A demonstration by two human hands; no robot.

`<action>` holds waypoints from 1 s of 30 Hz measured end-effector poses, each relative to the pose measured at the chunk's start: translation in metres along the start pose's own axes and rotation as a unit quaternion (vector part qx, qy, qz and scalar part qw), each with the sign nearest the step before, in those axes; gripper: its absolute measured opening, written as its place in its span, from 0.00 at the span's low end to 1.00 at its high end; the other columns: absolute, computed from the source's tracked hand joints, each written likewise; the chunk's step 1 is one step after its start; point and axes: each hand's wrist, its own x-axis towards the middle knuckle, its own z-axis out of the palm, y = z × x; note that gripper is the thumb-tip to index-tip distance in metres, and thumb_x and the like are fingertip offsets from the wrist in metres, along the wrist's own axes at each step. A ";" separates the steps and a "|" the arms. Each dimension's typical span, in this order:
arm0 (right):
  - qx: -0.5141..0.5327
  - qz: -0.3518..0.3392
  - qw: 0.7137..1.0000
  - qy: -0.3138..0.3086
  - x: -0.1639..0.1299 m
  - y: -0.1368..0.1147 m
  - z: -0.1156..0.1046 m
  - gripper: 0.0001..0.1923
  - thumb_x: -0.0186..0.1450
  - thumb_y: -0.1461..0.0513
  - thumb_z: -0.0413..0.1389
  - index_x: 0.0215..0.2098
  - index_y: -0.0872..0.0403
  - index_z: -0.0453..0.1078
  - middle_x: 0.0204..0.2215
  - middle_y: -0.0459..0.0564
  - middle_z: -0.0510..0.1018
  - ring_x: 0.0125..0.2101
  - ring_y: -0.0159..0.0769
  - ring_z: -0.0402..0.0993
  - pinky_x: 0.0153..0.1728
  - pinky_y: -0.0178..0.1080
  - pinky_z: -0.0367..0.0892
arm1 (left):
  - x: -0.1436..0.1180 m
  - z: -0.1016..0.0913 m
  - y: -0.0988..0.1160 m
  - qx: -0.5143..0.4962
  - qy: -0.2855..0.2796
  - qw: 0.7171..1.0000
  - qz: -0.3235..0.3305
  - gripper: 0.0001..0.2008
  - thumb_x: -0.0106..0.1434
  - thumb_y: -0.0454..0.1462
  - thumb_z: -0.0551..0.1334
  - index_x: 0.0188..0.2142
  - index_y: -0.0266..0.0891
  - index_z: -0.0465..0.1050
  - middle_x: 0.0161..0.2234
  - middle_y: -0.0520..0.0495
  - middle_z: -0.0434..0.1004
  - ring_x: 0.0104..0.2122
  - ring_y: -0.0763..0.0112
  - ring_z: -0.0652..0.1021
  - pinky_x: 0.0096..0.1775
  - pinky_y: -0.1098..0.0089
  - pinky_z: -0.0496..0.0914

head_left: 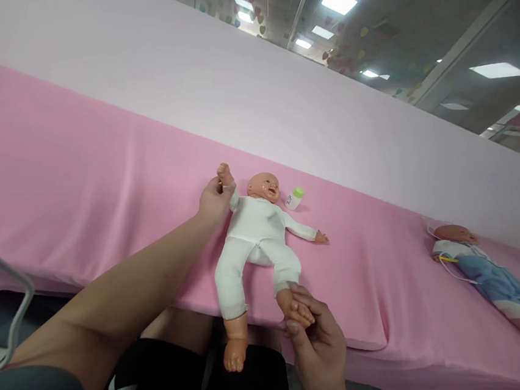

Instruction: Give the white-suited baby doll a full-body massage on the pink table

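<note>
A baby doll [260,222] with a white cloth body lies on its back on a pink-covered table [164,180]. Its head points to the far side, and one foot hangs over the near edge. My left hand [215,203] is closed around the doll's raised arm on the left, just below its small plastic hand. With my right hand [319,342] I grip the doll's foot on the right, thumb and fingers on either side of it. Beside the doll's head is a small baby bottle [294,198] with a green cap.
Farther right lies a second doll [487,266] in blue and white clothes, with a thin white tube by it. A white wall [251,90] runs behind the table, with glass above. A bent white metal rail [21,313] stands at the lower left. My legs are under the near edge.
</note>
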 end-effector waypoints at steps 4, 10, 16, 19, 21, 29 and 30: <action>0.020 -0.028 0.999 0.011 0.037 -0.009 0.008 0.18 0.67 0.57 0.67 0.54 0.47 0.75 0.55 0.57 0.81 0.62 0.53 0.75 0.59 0.57 0.75 | -0.021 0.009 0.015 0.134 -0.104 0.977 0.128 0.21 0.66 0.41 0.64 0.58 0.45 0.76 0.52 0.47 0.83 0.52 0.57 0.80 0.57 0.57 0.73; 0.070 0.018 0.997 -0.014 0.082 -0.005 0.031 0.18 0.66 0.56 0.67 0.53 0.48 0.75 0.62 0.58 0.76 0.63 0.52 0.72 0.57 0.56 0.77 | -0.029 0.011 0.018 0.319 -0.252 0.878 0.254 0.23 0.67 0.47 0.64 0.60 0.47 0.77 0.64 0.44 0.75 0.67 0.51 0.69 0.69 0.51 0.61; 0.084 0.041 0.995 -0.025 0.098 0.004 0.044 0.17 0.66 0.57 0.66 0.53 0.48 0.74 0.66 0.57 0.72 0.67 0.51 0.68 0.61 0.58 0.73 | -0.025 0.011 0.011 0.331 -0.241 0.884 0.224 0.27 0.66 0.46 0.65 0.63 0.47 0.75 0.65 0.43 0.73 0.67 0.52 0.68 0.68 0.53 0.62; 0.088 0.032 0.995 -0.017 0.088 -0.001 0.040 0.17 0.66 0.57 0.67 0.53 0.47 0.74 0.66 0.57 0.72 0.67 0.51 0.68 0.59 0.57 0.75 | -0.024 0.010 0.012 0.273 -0.212 0.917 0.200 0.25 0.65 0.45 0.66 0.62 0.50 0.76 0.63 0.46 0.75 0.64 0.55 0.73 0.65 0.57 0.66; 0.083 0.016 0.996 -0.012 0.075 -0.007 0.033 0.18 0.66 0.58 0.67 0.54 0.46 0.74 0.66 0.57 0.73 0.66 0.52 0.69 0.56 0.56 0.78 | -0.022 0.009 0.012 0.217 -0.188 0.944 0.165 0.22 0.66 0.45 0.65 0.59 0.50 0.77 0.59 0.48 0.79 0.59 0.56 0.77 0.61 0.59 0.70; 0.045 0.030 0.995 -0.078 -0.004 -0.027 -0.005 0.20 0.69 0.61 0.65 0.58 0.43 0.73 0.63 0.57 0.75 0.67 0.52 0.68 0.62 0.56 0.72 | 0.015 -0.003 -0.013 -0.054 0.023 0.991 -0.122 0.19 0.69 0.51 0.62 0.49 0.41 0.74 0.46 0.39 0.82 0.45 0.55 0.83 0.46 0.60 0.78; 0.042 0.041 0.995 -0.078 -0.012 -0.026 -0.006 0.20 0.69 0.61 0.65 0.58 0.43 0.73 0.63 0.58 0.75 0.66 0.52 0.69 0.62 0.57 0.72 | 0.021 -0.005 -0.017 -0.091 0.045 0.982 -0.161 0.19 0.69 0.50 0.63 0.51 0.41 0.73 0.48 0.38 0.81 0.46 0.55 0.83 0.46 0.60 0.79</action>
